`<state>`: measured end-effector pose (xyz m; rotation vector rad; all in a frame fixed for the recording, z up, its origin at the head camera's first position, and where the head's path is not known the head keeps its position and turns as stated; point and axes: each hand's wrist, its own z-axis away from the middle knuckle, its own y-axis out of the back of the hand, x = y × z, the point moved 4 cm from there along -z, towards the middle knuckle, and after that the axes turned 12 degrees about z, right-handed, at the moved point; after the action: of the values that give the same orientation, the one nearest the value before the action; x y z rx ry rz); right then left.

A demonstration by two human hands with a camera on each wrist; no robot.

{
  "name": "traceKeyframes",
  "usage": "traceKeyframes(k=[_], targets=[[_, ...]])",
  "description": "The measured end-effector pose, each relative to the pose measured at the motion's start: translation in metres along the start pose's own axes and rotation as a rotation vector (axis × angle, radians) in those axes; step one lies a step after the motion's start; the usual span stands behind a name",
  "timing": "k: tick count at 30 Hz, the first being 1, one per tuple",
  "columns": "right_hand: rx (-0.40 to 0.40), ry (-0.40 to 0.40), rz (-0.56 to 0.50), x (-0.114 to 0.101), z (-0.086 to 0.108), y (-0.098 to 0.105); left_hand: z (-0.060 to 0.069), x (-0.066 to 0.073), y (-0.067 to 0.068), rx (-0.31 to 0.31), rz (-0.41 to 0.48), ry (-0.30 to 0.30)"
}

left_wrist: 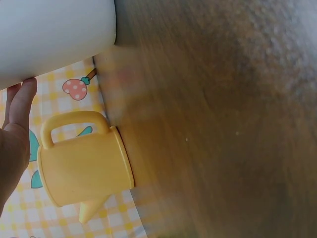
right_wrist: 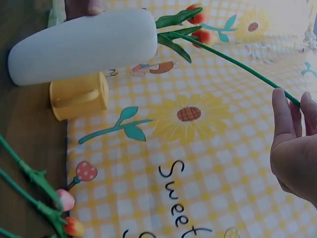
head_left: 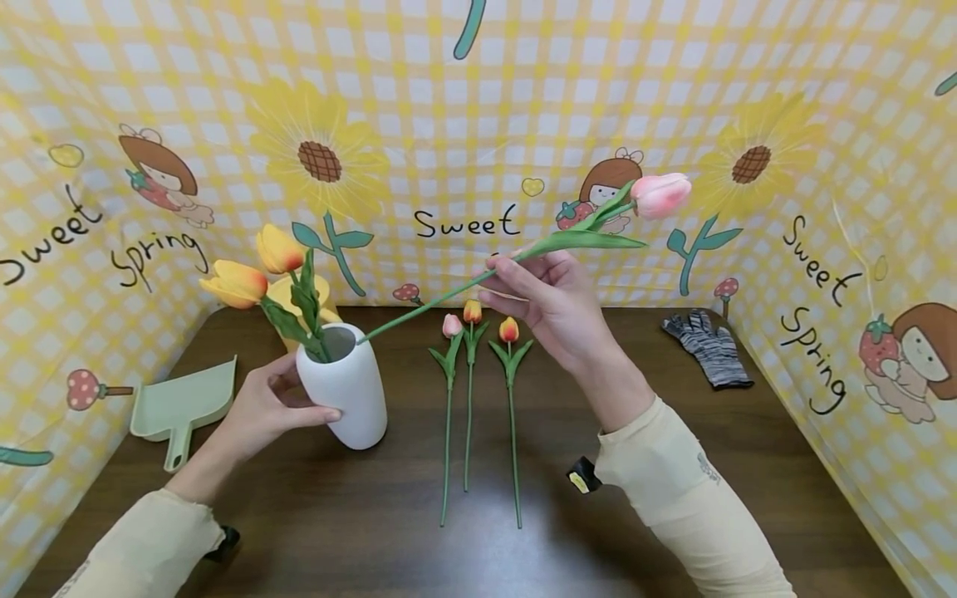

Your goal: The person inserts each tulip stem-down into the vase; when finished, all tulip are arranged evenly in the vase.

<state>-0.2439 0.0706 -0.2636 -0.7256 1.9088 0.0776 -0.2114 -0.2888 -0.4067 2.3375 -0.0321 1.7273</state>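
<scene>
Workpiece: one pink-and-white artificial tulip with a slim green stem and long green leaves (head_left: 576, 240). My right grip (head_left: 553, 309) pinches the stem between thumb and fingers beside the lower leaf. The flower head points up and to the right; the stem's lower end lies at the mouth of the tapered, smooth white vase (head_left: 347, 399). I cannot tell whether the tip touches the rim.

Handling: I judge the tulip light and top-heavy, its stem bendable but springy. Hold it on bare stem below the leaves; do not squeeze the petals. My left grip (head_left: 275, 407) is wrapped on the vase, thumb in front. The vase appears rigid, possibly slippery and breakable; hold around its side. I cannot tell whether its base bears fully on the dark brown wooden counter (head_left: 359, 523).

Obstructions: two yellow-orange artificial tulips (head_left: 280, 247) occupy the left of the mouth, their leaves liable to snag. The yellow spouted watering can (left_wrist: 84, 168) stands behind the vase.

Surroundings: three loose tulips, pink (head_left: 452, 325), yellow-orange (head_left: 472, 312) and red-orange (head_left: 508, 330), lie between my forearms. The pale-green dustpan (head_left: 187, 400) lies left, the grey knitted glove (head_left: 709, 349) far right.
</scene>
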Motion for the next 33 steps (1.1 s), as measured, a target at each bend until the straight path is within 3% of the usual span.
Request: traceKeyframes(k=[10, 18, 24, 29, 33], targets=[[-0.033, 0.024, 0.077, -0.003, -0.019, -0.025, -0.002, 0.003, 0.0, -0.01, 0.006, -0.014], [0.0, 0.03, 0.212, 0.007, -0.029, -0.037, -0.006, 0.004, 0.001, -0.011, -0.007, -0.015], [-0.015, 0.028, 0.238, 0.01, -0.034, -0.048, -0.008, 0.006, 0.002, -0.011, -0.005, -0.02], [-0.05, 0.043, 0.256, 0.016, -0.036, -0.056, -0.005, 0.004, 0.001, -0.009, 0.0, -0.008], [-0.054, 0.008, 0.289, 0.026, -0.033, -0.062, 0.0, 0.0, 0.0, -0.007, 0.003, 0.0]])
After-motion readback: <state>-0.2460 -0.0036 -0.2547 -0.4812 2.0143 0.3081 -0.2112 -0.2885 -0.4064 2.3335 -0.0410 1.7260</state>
